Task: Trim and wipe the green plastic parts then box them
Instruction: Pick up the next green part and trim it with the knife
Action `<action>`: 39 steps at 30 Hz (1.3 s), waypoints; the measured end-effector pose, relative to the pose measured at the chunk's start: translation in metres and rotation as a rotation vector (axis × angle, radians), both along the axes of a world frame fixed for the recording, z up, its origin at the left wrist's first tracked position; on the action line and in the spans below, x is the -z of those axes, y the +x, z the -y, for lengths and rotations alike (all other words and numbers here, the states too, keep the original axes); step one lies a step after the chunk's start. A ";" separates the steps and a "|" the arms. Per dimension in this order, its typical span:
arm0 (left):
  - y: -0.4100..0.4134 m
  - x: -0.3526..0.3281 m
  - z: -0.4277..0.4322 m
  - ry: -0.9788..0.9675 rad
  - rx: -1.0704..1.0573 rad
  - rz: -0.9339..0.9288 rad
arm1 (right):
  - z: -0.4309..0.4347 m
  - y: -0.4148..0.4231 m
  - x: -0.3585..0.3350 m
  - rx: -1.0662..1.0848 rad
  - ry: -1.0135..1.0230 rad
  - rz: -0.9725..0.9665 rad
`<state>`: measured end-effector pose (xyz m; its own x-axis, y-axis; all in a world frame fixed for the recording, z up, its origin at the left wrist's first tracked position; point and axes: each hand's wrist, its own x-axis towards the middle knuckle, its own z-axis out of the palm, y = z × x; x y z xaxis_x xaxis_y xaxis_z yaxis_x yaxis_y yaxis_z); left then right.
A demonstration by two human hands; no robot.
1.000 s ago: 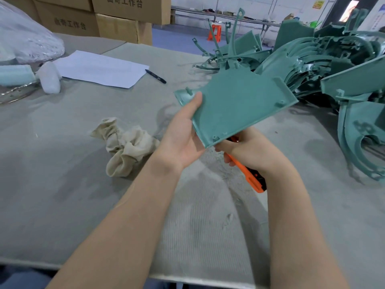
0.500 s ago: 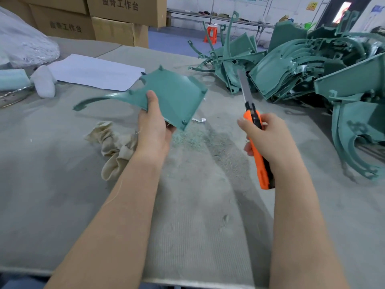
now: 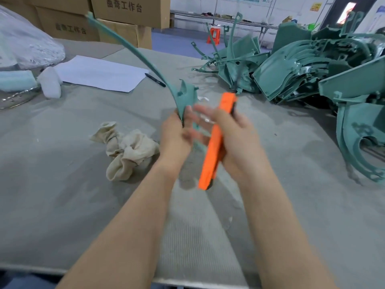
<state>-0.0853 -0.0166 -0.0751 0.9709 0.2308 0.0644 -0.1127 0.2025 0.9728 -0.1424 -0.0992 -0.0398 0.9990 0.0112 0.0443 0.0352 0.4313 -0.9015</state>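
Left hand (image 3: 175,132): fingers curled round the lower edge of a green part (image 3: 184,98), holding it up over the table; the hand is blurred.
Right hand (image 3: 234,138): wrapped round an orange knife (image 3: 214,142), just beside the left hand; the fingertips are blurred, so whether they touch the part cannot be told.
Table (image 3: 62,195): a grey, felt-like top that bears everything below.
Pile of green parts (image 3: 312,65): heaped on the far right of the table, well apart from the hands, with thin curved arms sticking up.
Cardboard boxes (image 3: 129,11): stacked behind the table's far left edge, printed with dark characters.
Plastic bag (image 3: 25,44): clear and crumpled, at the far left.
Sheet of paper (image 3: 100,74): white, lying flat near the bag.
Green part: stands nearly edge-on, its long thin arm curving up and to the left, in front of the boxes.
Cloth (image 3: 127,149): beige, bunched up on the table just left of the left wrist.
Knife: the handle slants from below the wrist up toward the part; the blade cannot be made out.
Pen (image 3: 155,79): dark, lying at the paper's right corner.
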 end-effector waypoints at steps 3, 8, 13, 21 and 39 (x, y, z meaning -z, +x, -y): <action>0.007 0.008 0.000 0.353 -0.169 0.018 | 0.034 0.007 -0.006 0.223 -0.080 0.098; 0.008 0.009 0.002 0.451 -0.160 0.095 | 0.027 0.011 0.005 0.377 -0.527 0.168; -0.001 0.011 0.017 0.307 0.104 0.241 | 0.004 0.009 0.016 0.437 -0.751 0.309; 0.004 0.019 0.007 0.984 0.269 0.529 | 0.050 0.028 0.014 0.778 -0.447 0.125; -0.002 -0.007 -0.009 -0.756 0.288 -0.194 | 0.067 0.039 0.026 0.634 -0.552 0.008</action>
